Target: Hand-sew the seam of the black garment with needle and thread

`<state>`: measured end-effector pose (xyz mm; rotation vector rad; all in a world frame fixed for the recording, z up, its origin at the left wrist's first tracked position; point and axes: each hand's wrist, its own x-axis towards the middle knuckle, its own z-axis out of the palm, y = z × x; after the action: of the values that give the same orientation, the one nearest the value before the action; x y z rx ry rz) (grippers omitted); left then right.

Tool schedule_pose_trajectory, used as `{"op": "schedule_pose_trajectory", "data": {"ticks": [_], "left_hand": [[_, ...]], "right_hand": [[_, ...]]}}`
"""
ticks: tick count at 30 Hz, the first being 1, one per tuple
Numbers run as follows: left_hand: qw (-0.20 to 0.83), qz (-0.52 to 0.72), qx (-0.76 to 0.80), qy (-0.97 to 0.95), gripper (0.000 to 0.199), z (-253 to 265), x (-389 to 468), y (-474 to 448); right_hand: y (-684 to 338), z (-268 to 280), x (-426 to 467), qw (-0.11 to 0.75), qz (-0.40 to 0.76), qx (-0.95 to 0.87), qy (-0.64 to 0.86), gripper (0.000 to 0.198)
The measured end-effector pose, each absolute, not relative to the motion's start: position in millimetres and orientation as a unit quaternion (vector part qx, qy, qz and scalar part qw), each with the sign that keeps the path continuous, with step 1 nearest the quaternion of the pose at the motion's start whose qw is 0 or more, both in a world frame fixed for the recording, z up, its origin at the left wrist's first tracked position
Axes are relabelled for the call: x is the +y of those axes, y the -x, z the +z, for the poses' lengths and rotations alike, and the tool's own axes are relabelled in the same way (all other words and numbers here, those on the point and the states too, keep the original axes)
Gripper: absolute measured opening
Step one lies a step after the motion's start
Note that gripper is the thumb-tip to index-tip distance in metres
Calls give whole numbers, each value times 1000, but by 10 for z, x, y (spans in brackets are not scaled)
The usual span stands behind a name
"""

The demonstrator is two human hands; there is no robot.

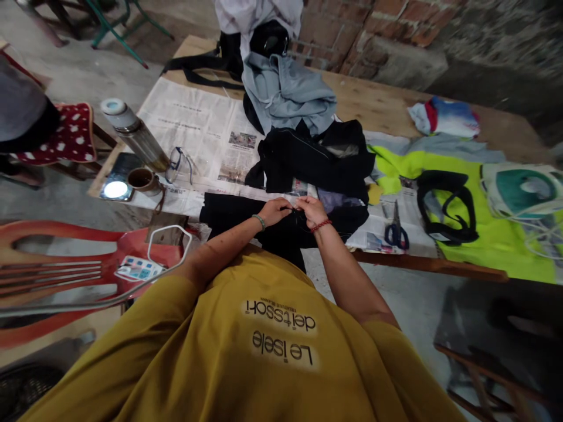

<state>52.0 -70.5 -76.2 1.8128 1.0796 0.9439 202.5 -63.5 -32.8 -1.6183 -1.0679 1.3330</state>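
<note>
Black garment (246, 218) lies at the table's near edge, pulled toward us so both hands meet over it. Our left hand (275, 211) and right hand (311, 211) pinch closed on a small spot of the cloth, fingertips almost touching. Scissors (396, 231) rest right of the grip; eyeglasses (178, 164) lie to the left.

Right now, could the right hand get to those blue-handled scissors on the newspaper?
Probably yes: the scissors lie in the open just beside the right hand, nothing between them, though that hand is pinching the black fabric.
</note>
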Motion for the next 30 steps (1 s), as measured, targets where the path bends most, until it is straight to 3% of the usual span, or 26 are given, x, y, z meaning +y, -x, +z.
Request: {"op": "schedule_pose_trajectory", "data": {"ticks": [6, 18, 25, 30], "left_hand": [[391, 378, 432, -719, 10, -780, -704, -515], [403, 412, 406, -709, 6, -794, -734, -572], [394, 359, 316, -784, 5, -723, -792, -536], [389, 373, 355, -764, 26, -634, -810, -453]], "right_hand": [[-2140, -281, -656, 339, 586, -428, 599, 31], [-2049, -340, -647, 294, 477, -498, 662, 11], [-2060, -383, -507, 338, 502, -389, 694, 10], [-2091, -351, -499, 371, 545, -375, 651, 12]]}}
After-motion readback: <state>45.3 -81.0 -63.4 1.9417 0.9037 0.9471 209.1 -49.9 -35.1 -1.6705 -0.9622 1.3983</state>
